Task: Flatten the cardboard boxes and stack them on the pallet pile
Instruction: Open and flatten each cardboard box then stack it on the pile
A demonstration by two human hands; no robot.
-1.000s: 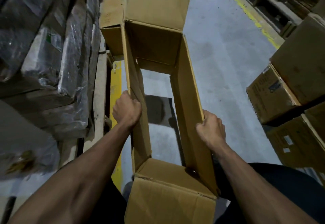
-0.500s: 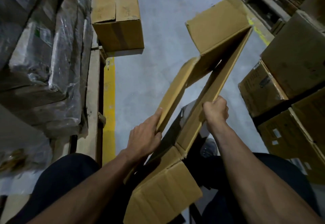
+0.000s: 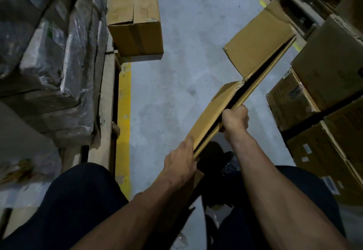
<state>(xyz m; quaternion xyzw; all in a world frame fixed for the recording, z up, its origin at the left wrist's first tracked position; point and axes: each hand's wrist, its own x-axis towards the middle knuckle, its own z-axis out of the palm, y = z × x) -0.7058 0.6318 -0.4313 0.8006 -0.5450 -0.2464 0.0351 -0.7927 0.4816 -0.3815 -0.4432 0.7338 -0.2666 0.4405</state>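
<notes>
Cardboard is nearly flat between your hands: the box (image 3: pixel 231 110) slants up and away to the right of the yellow line (image 3: pixel 124 124), its two walls a thin dark gap apart, one flap (image 3: pixel 259 39) spread at the far end.

Left of that line sit wrapped goods (image 3: pixel 49 57); at its far end a closed carton (image 3: pixel 135 22) stands on the floor.

Your left hand (image 3: pixel 181 161) grips the near-left edge, fingers curled round it and out of sight behind the board. Your right hand (image 3: pixel 234 117) is fisted on the opposite edge, further along. Both forearms reach forward, the right one higher.

The walls could spring apart if either grip slackens, since the creases look stiff. Right of the line, the stacked cartons (image 3: pixel 324 85) stand close; a swing could catch the flap on them.
</notes>
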